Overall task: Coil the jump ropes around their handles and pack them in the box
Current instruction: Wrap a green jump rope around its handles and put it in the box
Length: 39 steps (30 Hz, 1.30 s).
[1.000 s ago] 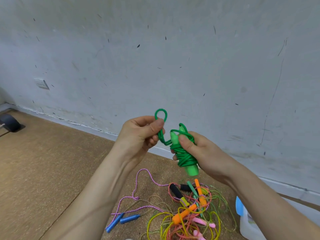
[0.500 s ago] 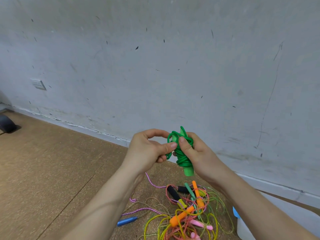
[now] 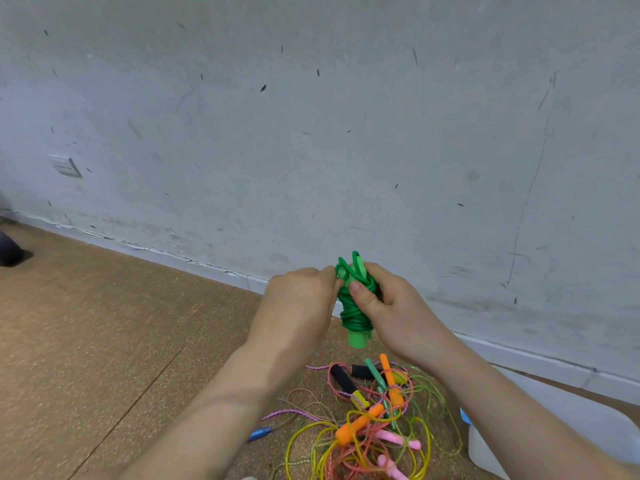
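Note:
A green jump rope (image 3: pixel 356 315) is coiled tightly around its light green handles and held upright in the air in front of the wall. My right hand (image 3: pixel 388 306) grips the bundle, thumb pressed on the coils. My left hand (image 3: pixel 294 303) pinches the rope's last loop at the top left of the bundle. Below, on the floor, lies a tangled pile of jump ropes (image 3: pixel 367 420) with orange, pink, black, green and blue handles. A white translucent box (image 3: pixel 485 452) with a blue clip shows at the lower right, partly hidden by my right forearm.
A grey scuffed wall (image 3: pixel 311 133) with a white baseboard runs close behind the hands. The floor (image 3: pixel 104 323) is brown cork-like board. A dark object (image 3: pixel 8 249) sits at the far left edge. A wall socket (image 3: pixel 65 166) is at the left.
My left hand brought the free green loop in from the upper left to the top of the bundle. Both hands sank lower and now meet at the coil.

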Each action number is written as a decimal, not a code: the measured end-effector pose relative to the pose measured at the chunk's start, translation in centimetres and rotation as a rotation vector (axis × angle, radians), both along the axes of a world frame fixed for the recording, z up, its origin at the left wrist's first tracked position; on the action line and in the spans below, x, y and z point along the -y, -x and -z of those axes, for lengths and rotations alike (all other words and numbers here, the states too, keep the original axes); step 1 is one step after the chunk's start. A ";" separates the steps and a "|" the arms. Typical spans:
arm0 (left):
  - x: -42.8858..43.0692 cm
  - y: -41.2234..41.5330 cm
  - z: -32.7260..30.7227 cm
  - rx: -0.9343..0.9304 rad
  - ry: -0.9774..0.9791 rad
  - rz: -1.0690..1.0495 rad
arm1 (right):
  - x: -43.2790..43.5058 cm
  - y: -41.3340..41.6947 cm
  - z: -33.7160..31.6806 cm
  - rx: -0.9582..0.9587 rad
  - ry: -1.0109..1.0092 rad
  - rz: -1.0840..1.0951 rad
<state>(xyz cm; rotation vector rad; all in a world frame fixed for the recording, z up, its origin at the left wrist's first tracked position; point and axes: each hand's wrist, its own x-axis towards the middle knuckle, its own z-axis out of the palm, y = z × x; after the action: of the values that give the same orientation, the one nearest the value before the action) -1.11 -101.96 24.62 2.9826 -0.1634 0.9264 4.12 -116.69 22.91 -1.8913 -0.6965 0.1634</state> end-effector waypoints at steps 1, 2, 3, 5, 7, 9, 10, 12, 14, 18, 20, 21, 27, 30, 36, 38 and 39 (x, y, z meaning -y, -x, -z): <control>-0.1 0.0 -0.2 -0.047 -0.058 0.009 | 0.1 0.0 0.1 -0.002 0.006 -0.011; -0.1 0.1 -0.5 -0.089 -0.125 0.013 | 0.2 0.1 0.1 -0.004 0.008 -0.023; -0.2 0.2 -0.8 -0.107 -0.179 0.007 | 0.2 0.1 0.1 -0.007 0.008 -0.035; -0.2 0.1 -1.2 -0.104 -0.183 -0.025 | 0.2 0.1 0.0 -0.009 0.003 -0.051; -0.3 -0.1 -1.2 -0.075 -0.108 -0.023 | 0.3 -0.1 0.0 -0.007 -0.001 -0.067; -0.3 -0.2 -0.9 -0.032 -0.036 -0.004 | 0.4 -0.1 -0.3 0.011 0.024 -0.089; -0.3 -0.2 -0.7 -0.004 -0.016 0.012 | 0.4 0.0 -0.4 0.022 0.040 -0.103; -0.3 0.0 -0.6 0.032 0.148 0.036 | 0.3 0.2 -0.5 0.040 0.065 -0.116; -0.1 0.3 -0.7 -0.008 0.465 0.030 | 0.4 0.2 -1.0 0.098 0.081 -0.113; 0.4 0.4 -2.0 -0.186 1.347 0.144 | 1.2 -0.6 -1.6 0.339 0.200 -0.039; 0.3 0.2 -2.1 -0.280 1.421 0.155 | 1.2 -0.5 -1.5 0.448 0.283 -0.033; 0.0 0.1 -1.9 -0.319 1.373 0.138 | 1.1 -0.4 -1.5 0.485 0.335 -0.033; -1.0 -0.4 -1.2 -0.166 0.734 0.044 | 1.0 -0.6 -2.1 0.540 0.733 0.077; 1.0 0.4 -1.3 -0.085 0.560 0.167 | 0.3 -0.3 -0.9 0.609 0.826 0.114; 2.3 1.9 -0.7 -0.012 0.526 0.336 | 1.4 -0.5 -1.6 0.475 0.681 0.198; 2.1 2.0 -1.2 -0.066 0.767 0.351 | 1.5 -0.6 -1.8 0.451 0.650 0.222; 2.2 2.1 -1.4 -0.109 0.874 0.341 | 1.3 -0.5 -1.9 0.453 0.633 0.228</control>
<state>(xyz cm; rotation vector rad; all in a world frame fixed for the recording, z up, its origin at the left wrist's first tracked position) -3.18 -104.19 25.97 2.1012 -0.1916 0.5771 4.58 -118.01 24.83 -2.6441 -0.7770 -0.2269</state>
